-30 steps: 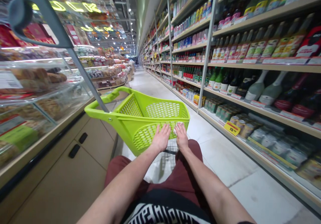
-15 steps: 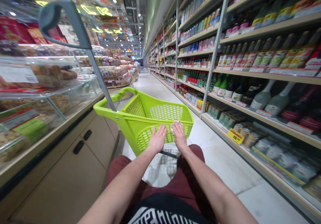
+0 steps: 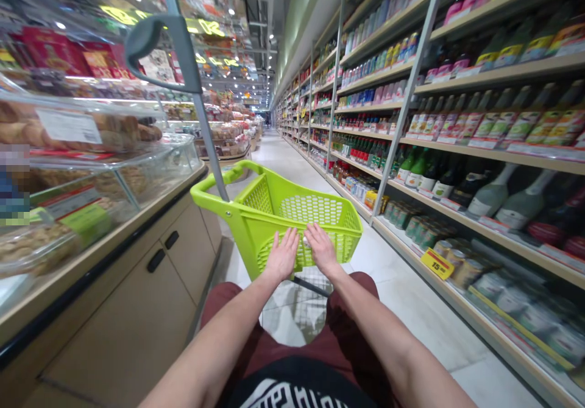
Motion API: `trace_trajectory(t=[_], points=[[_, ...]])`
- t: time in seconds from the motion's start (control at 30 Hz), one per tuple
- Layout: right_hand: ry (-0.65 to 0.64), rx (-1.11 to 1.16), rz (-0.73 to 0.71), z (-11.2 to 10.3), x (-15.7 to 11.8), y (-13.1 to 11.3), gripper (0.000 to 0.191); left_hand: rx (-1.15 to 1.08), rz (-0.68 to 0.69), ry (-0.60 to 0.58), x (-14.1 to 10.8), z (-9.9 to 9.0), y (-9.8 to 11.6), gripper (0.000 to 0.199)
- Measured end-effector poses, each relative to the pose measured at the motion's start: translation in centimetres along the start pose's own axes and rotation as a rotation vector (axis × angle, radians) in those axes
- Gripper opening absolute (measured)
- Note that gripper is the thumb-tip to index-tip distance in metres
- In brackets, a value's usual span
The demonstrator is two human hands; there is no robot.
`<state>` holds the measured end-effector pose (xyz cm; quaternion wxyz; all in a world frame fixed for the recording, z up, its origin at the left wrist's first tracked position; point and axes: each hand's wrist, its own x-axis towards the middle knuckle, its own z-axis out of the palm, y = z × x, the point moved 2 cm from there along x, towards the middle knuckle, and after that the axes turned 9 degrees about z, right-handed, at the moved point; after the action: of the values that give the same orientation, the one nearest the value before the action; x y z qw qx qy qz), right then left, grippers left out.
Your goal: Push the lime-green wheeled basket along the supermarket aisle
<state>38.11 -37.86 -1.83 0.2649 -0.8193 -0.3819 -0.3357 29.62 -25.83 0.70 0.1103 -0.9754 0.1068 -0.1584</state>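
Observation:
A lime-green plastic shopping basket cart [image 3: 249, 225] with perforated sides stands in front of my knees; its basket looks bare inside. My left hand [image 3: 281, 254] lies flat against the near side wall, fingers stretched and holding nothing. Beside it, my right hand [image 3: 321, 248] presses on the same wall with its fingers together. A bit of crumpled white wipe [image 3: 306, 241] peeks out at the inner edge of the right fingers, mostly covered by them. A grey pole with a looped handle [image 3: 187, 55] rises from the cart's left end.
To the left runs a display counter [image 3: 132, 274] with packed baked goods [image 3: 77, 129] on top. Shelves of bottles and cans line the right, with a yellow price tag [image 3: 437, 264] low down. The tiled aisle floor [image 3: 283, 152] stretches ahead between them.
My right hand has slid left along the basket wall, closer to my left hand, and the white wipe is now more hidden. The view has turned slightly left.

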Motion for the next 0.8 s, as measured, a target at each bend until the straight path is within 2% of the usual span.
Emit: trace_trajectory(t=[0.13, 0.23, 0.3, 0.43, 0.53, 0.7, 0.8], points=[[-0.119, -0.002, -0.058, 3.1, -3.4, -0.5, 0.034, -0.013, 0.008, -0.019, -0.9, 0.6, -0.3, 0.055], [-0.163, 0.024, -0.109, 3.7, -4.5, -1.2, 0.035, -0.029, 0.001, -0.047, -1.5, 1.1, -0.8, 0.056], [-0.120, 0.061, -0.123, 2.5, -3.2, -1.7, 0.040, -0.030, -0.025, -0.044, -1.7, 1.1, -1.3, 0.057], [0.033, 0.099, -0.085, -0.4, 1.6, -2.5, 0.043, -0.012, -0.059, 0.010, -1.6, 0.3, -2.2, 0.059], [0.049, 0.089, -0.067, 0.1, 2.8, -2.6, 0.038, -0.001, -0.065, 0.012, -1.6, -0.2, -2.6, 0.061], [-0.108, 0.060, -0.135, 4.0, -1.1, -2.8, 0.034, 0.012, -0.047, -0.009, -2.5, 0.7, -2.7, 0.060], [-0.196, 0.038, -0.188, 4.8, -2.8, -3.6, 0.033, 0.010, -0.036, -0.010, -3.3, 1.5, -2.8, 0.061]])
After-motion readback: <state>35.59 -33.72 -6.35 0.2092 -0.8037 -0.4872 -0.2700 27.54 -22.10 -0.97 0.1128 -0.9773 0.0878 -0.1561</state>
